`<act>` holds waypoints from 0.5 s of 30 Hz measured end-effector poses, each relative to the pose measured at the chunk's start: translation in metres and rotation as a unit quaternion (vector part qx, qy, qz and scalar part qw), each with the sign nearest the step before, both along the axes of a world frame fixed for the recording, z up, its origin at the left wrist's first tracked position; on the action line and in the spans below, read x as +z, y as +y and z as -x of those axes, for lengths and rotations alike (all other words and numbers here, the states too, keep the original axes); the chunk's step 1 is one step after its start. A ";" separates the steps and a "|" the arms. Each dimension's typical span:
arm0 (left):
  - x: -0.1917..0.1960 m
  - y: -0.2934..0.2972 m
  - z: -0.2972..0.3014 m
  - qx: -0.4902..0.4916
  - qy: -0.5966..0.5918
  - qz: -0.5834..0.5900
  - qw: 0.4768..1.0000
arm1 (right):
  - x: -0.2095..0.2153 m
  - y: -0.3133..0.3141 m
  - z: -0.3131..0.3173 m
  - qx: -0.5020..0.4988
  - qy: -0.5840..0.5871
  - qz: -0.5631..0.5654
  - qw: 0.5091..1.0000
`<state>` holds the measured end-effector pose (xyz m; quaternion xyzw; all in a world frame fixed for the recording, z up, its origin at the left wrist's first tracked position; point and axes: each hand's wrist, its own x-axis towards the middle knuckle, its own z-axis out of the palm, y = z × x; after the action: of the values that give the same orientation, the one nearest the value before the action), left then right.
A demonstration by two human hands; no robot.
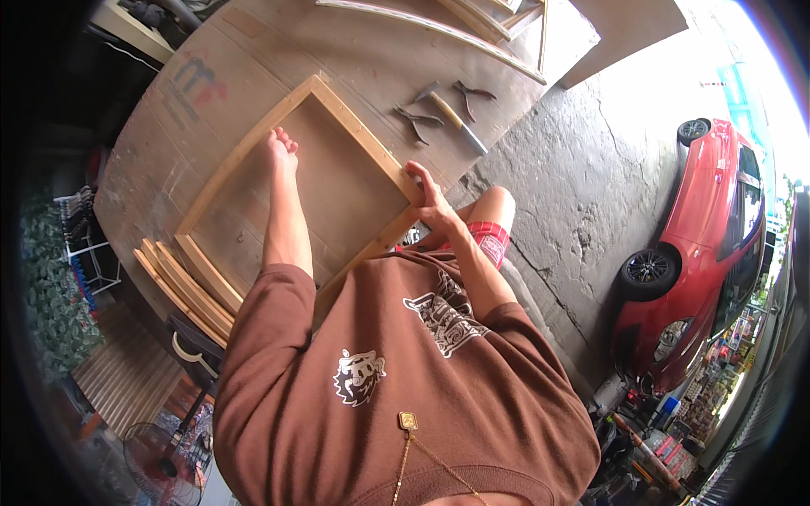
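Note:
A light wooden frame (359, 133) lies on the table in front of me, one corner pointing away. My right hand (429, 196) grips its right-hand corner, thumb and fingers on either side of the wood. Over the frame's opening, close to its upper left side, is my left hand (283, 148). The left fingers are curled in; whatever they may hold is too small to make out. Past the frame's right side lie a hammer (460, 125), a pair of pliers (417, 122) and dark-handled pincers (473, 98).
Several curved wooden strips (187, 274) are stacked at the table's left edge. More frame pieces (439, 32) lie at the far side of the cardboard-covered table (253, 51). Right of it is a concrete floor (557, 177) with a red car (696, 228). A fan (164, 464) stands lower left.

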<state>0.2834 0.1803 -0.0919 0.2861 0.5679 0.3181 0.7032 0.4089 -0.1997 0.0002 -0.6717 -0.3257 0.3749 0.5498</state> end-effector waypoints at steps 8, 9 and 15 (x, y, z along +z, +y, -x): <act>0.060 -0.032 -0.004 -0.137 0.466 -0.378 0.788 | 0.017 -0.007 -0.006 0.076 -0.039 0.018 0.996; 0.069 -0.035 -0.002 -0.155 0.471 -0.407 0.767 | 0.019 -0.008 -0.007 0.077 -0.063 0.016 0.995; 0.074 -0.033 -0.012 -0.269 0.554 -0.425 0.663 | 0.012 -0.007 -0.010 0.091 -0.134 -0.005 0.987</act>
<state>0.2951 0.1470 -0.0174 0.8178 0.5541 0.1042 0.1153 0.4185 -0.2065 0.0127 -0.6810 -0.4581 0.3280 0.4678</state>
